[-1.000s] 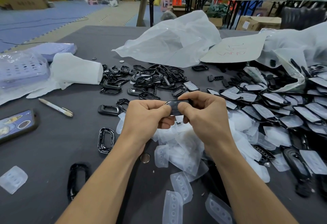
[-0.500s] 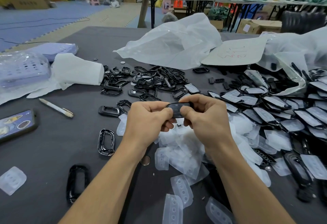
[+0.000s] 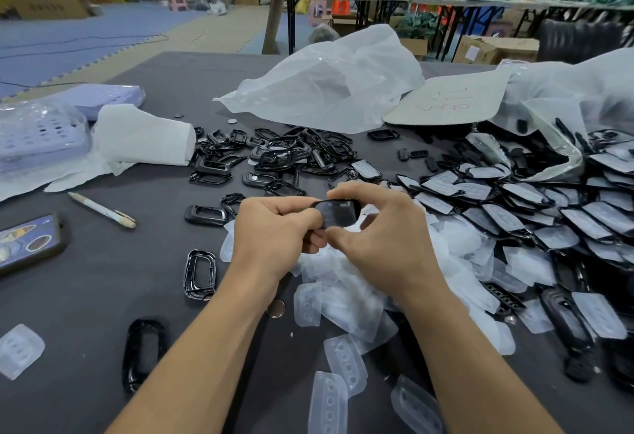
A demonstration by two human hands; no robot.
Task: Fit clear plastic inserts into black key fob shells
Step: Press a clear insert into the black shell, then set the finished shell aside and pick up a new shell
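Dozens of shells already carrying their clear pieces lie fanned in a finished pile [image 3: 535, 207] on the right of the table [image 3: 85, 296], too overlapped to count exactly. One more shell [image 3: 338, 212] is being worked on, held above the table's middle between both hands. The left hand [image 3: 274, 231] curls its fingers round the shell's left end, and the right hand [image 3: 380, 248] pinches the other end, forefinger arched over the top and thumb beneath. A pale sheen across its face suggests an insert is in, though whether it is fully seated I cannot tell.

Plenty seems left: a tangled heap of empty shells [image 3: 274, 155], perhaps two dozen, sits behind the hands, with three strays [image 3: 200, 274] lying apart to the left. Loose inserts [image 3: 346, 293] are heaped under the hands, uncountable there. Three more lie singly at the near edge, and one sits far left.
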